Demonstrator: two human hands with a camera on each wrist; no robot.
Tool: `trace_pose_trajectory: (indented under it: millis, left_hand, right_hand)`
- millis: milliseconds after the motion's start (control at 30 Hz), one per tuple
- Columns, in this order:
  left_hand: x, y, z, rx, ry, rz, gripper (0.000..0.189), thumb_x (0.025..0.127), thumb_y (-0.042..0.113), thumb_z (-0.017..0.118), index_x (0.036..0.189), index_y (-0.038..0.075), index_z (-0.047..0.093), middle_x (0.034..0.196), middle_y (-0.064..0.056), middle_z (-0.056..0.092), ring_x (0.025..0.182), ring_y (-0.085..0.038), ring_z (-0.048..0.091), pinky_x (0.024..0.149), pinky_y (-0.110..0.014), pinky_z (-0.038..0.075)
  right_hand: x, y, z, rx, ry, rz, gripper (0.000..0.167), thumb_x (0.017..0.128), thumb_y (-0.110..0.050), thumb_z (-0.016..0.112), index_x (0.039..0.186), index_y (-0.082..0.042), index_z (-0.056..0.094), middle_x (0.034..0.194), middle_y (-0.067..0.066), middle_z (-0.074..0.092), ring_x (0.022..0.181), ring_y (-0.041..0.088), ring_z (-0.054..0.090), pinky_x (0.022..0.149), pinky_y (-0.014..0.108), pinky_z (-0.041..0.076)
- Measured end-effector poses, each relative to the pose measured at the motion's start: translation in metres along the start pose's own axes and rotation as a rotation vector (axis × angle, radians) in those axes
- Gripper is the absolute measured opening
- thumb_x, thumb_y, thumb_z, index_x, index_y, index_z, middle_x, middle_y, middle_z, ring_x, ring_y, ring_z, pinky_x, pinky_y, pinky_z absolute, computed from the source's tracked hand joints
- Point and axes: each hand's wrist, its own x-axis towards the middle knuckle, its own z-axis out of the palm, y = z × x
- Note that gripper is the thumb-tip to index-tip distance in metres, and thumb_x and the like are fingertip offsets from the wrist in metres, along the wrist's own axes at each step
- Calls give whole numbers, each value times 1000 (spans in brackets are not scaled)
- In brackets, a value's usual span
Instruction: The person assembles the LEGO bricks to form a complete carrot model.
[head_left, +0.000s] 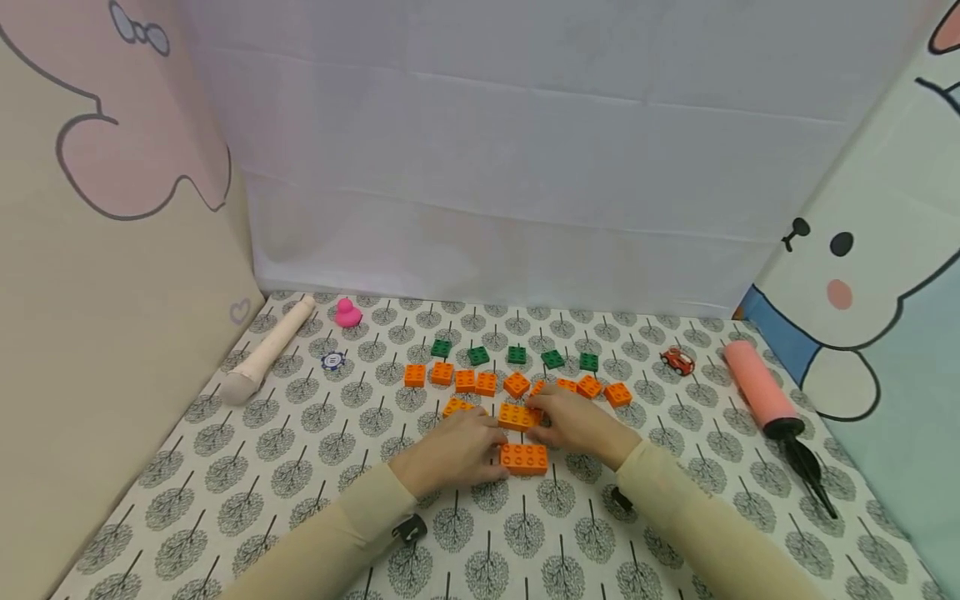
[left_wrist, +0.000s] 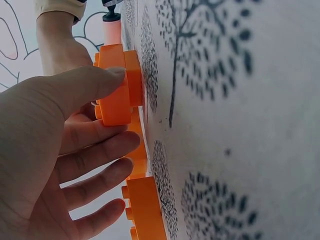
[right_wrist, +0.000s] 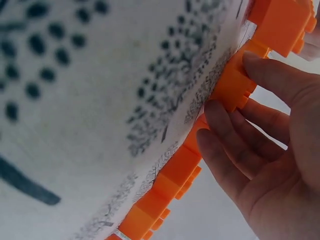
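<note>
My left hand (head_left: 455, 450) pinches the left end of a long orange building block (head_left: 524, 459), nearest to me. In the left wrist view the thumb lies across this block's side (left_wrist: 116, 102), the other fingers spread beneath. Just beyond it, a second long orange block (head_left: 517, 417) sits between the thumb and fingers of my right hand (head_left: 577, 423). The right wrist view shows thumb and fingertips on opposite sides of that block (right_wrist: 234, 82). Another orange block (head_left: 457, 407) lies past my left fingers, partly hidden by them.
Behind the hands runs a row of small orange blocks (head_left: 465, 381), then several green blocks (head_left: 517, 355). At left are a white club-shaped thing (head_left: 270, 348), a pink duck (head_left: 347, 313) and a poker chip (head_left: 333, 361). A red toy car (head_left: 678, 361) and a pink-and-black pump (head_left: 761, 387) lie right.
</note>
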Motion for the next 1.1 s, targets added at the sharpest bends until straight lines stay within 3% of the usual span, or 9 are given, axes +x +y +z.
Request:
trace_pose_trajectory:
  millis: [167, 400, 667, 800, 1100]
  left_hand:
    - [0, 0, 0, 8, -4, -4, 45, 87, 52, 70, 115, 17, 72, 105, 3, 69, 96, -15, 60, 89, -32, 51]
    - [0, -1, 0, -8, 12, 8, 42, 87, 50, 71, 112, 16, 74, 103, 3, 70, 93, -13, 61, 87, -31, 52]
    - [0, -3, 2, -10, 20, 10, 41, 87, 49, 71, 111, 16, 74, 103, 3, 71, 93, -12, 61, 88, -31, 52]
    - [1, -2, 2, -6, 29, 21, 40, 86, 49, 72, 109, 16, 74, 101, 4, 71, 91, -12, 61, 87, -31, 52]
    - [1, 1, 3, -14, 19, 17, 41, 87, 48, 71, 111, 16, 73, 104, 3, 71, 95, -13, 61, 91, -31, 51]
  right_hand:
    - [0, 1, 0, 18, 3, 1, 46, 91, -28, 73, 128, -2, 64, 117, 9, 64, 98, 20, 62, 86, 39, 54]
    - [-12, -2, -13, 37, 33, 43, 47, 93, -31, 70, 131, -5, 63, 131, 14, 61, 119, 32, 59, 100, 48, 50]
    - [-44, -1, -29, 16, 99, -35, 43, 93, -27, 71, 129, -5, 65, 121, 9, 65, 101, 23, 64, 86, 40, 56]
    - [-59, -2, -30, 11, 99, -83, 43, 92, -28, 72, 129, -7, 66, 121, 8, 65, 102, 22, 64, 85, 40, 56]
    - [-75, 1, -24, 46, 107, -152, 43, 89, -21, 74, 127, -4, 67, 106, -2, 62, 85, 15, 57, 70, 24, 51]
